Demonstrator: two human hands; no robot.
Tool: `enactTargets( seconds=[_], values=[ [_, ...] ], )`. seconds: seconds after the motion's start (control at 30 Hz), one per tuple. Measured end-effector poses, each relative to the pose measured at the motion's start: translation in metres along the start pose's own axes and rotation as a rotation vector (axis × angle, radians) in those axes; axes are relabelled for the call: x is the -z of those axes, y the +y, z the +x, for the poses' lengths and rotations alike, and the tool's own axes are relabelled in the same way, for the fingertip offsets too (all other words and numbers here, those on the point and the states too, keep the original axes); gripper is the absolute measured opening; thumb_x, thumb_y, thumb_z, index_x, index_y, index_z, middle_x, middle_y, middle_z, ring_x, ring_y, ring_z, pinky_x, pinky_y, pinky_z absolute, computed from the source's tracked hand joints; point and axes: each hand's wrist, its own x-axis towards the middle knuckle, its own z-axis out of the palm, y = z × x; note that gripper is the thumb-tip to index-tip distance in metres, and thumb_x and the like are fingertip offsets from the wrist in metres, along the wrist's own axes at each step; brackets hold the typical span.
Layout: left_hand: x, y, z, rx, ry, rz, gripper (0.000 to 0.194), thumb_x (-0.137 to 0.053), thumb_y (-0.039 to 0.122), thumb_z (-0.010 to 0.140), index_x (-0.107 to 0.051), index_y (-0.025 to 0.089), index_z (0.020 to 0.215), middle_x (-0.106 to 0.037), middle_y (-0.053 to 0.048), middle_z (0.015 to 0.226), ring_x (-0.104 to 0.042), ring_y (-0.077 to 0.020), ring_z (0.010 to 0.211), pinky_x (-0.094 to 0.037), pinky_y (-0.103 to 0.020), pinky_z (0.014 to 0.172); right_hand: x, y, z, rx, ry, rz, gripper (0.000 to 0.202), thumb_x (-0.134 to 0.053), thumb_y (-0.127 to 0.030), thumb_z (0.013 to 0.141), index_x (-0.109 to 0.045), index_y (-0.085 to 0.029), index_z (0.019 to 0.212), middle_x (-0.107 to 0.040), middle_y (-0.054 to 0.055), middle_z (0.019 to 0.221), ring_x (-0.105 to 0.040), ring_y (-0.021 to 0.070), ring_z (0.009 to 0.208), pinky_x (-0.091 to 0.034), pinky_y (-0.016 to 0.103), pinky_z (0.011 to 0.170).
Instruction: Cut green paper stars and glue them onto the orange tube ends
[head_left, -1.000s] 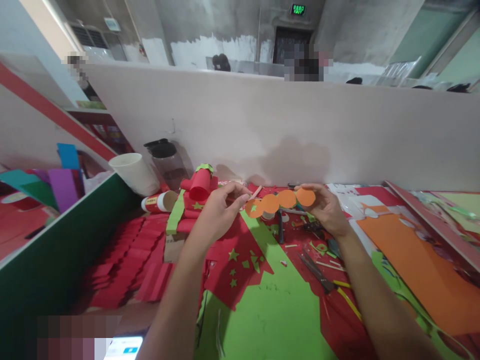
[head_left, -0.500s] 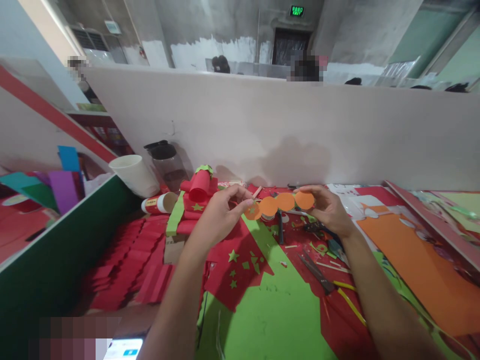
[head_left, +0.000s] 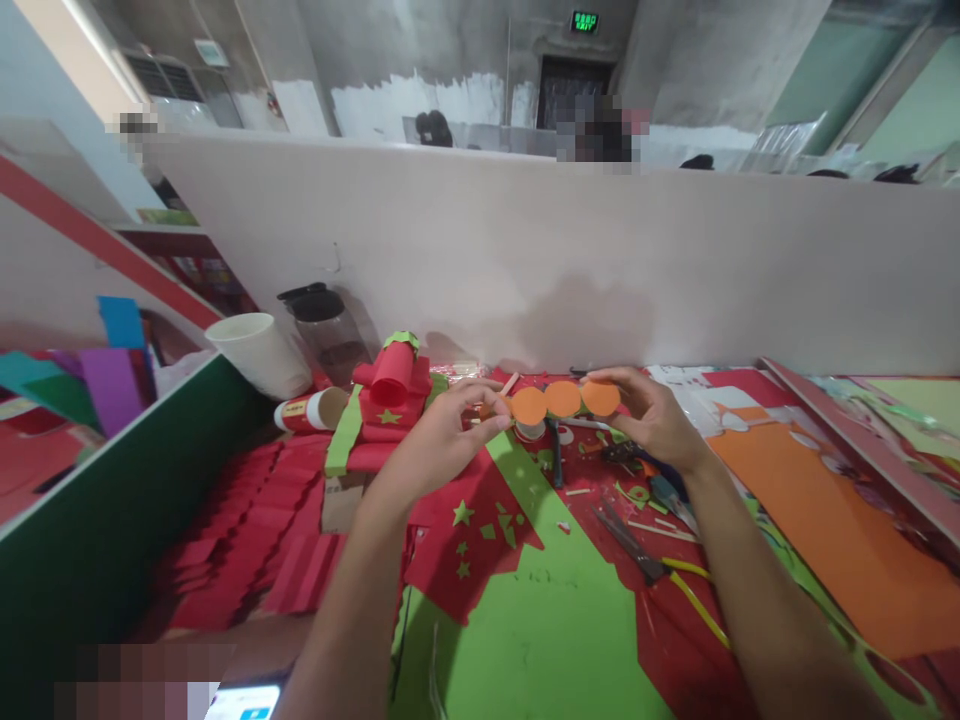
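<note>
A row of several joined orange paper discs (head_left: 562,399) is stretched between my hands above the table. At its left end my left hand (head_left: 457,430) pinches it between thumb and fingers, covering most of the end disc. My right hand (head_left: 652,420) grips the right end with closed fingers. Below lies a green paper sheet (head_left: 555,620), next to red paper (head_left: 450,580) with small green stars. To the left stands a red paper model tank (head_left: 390,400) with a green band and a star. Scissors with yellow handles (head_left: 660,570) lie open below my right hand.
A white cup (head_left: 262,350), a black-lidded jug (head_left: 326,325) and a paper roll (head_left: 311,410) stand at the back left. Folded red paper (head_left: 255,520) fills the left. An orange sheet (head_left: 832,530) lies right. A partition (head_left: 487,250) runs behind; a phone (head_left: 244,700) is bottom left.
My left hand now covers more of the leftmost disc, where a green star showed before. The whole view has shifted slightly; my right hand keeps its hold.
</note>
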Motion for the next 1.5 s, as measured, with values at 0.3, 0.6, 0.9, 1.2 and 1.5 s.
enactTargets(
  seconds=[0.3, 0.6, 0.9, 1.2, 1.5],
  values=[
    [-0.01, 0.001, 0.007, -0.018, 0.174, 0.044, 0.014, -0.057, 0.031, 0.091, -0.063, 0.019, 0.085, -0.066, -0.006, 0.107, -0.061, -0.0205, 0.103, -0.048, -0.034, 0.09, -0.001, 0.0, 0.0, 0.014, -0.005, -0.048, 0.039, -0.073, -0.024, 0.083, -0.066, -0.031, 0.121, -0.067, 0.005, 0.125, -0.063, 0.0258, 0.118, -0.052, 0.044, 0.102],
    [-0.005, 0.001, 0.001, -0.03, 0.106, 0.004, 0.017, -0.048, 0.036, 0.097, -0.054, 0.021, 0.095, -0.056, 0.001, 0.078, -0.053, -0.0136, 0.072, -0.043, -0.025, 0.067, 0.002, 0.007, 0.003, 0.082, 0.269, -0.175, 0.035, -0.073, -0.019, 0.08, -0.07, -0.027, 0.115, -0.07, 0.005, 0.117, -0.065, 0.0249, 0.11, -0.052, 0.043, 0.1],
    [-0.013, -0.006, 0.004, 0.018, -0.048, -0.161, 0.016, -0.06, 0.034, 0.091, -0.061, 0.018, 0.088, -0.065, -0.002, 0.084, -0.061, -0.0143, 0.079, -0.047, -0.026, 0.073, -0.01, 0.026, 0.001, 0.172, 0.257, -0.297, 0.041, -0.061, -0.006, 0.08, -0.07, -0.027, 0.113, -0.067, 0.005, 0.116, -0.06, 0.0237, 0.116, -0.053, 0.041, 0.098],
    [-0.015, -0.005, 0.004, 0.061, -0.055, -0.213, 0.013, -0.063, 0.03, 0.089, -0.059, 0.018, 0.092, -0.068, -0.002, 0.086, -0.065, -0.0148, 0.083, -0.049, -0.026, 0.074, -0.009, 0.05, -0.003, 0.164, -0.042, -0.624, 0.057, -0.046, 0.004, 0.071, -0.065, -0.026, 0.116, -0.066, 0.005, 0.126, -0.051, 0.0256, 0.124, -0.039, 0.051, 0.112],
    [-0.025, -0.007, 0.007, 0.084, -0.037, -0.25, 0.014, -0.063, 0.027, 0.088, -0.054, 0.019, 0.096, -0.07, -0.002, 0.086, -0.068, -0.0167, 0.088, -0.05, -0.028, 0.079, -0.015, -0.009, 0.003, 0.003, -0.099, -0.503, 0.024, -0.059, -0.022, 0.089, -0.065, -0.025, 0.112, -0.065, 0.007, 0.123, -0.058, 0.0269, 0.118, -0.044, 0.047, 0.105]
  ],
)
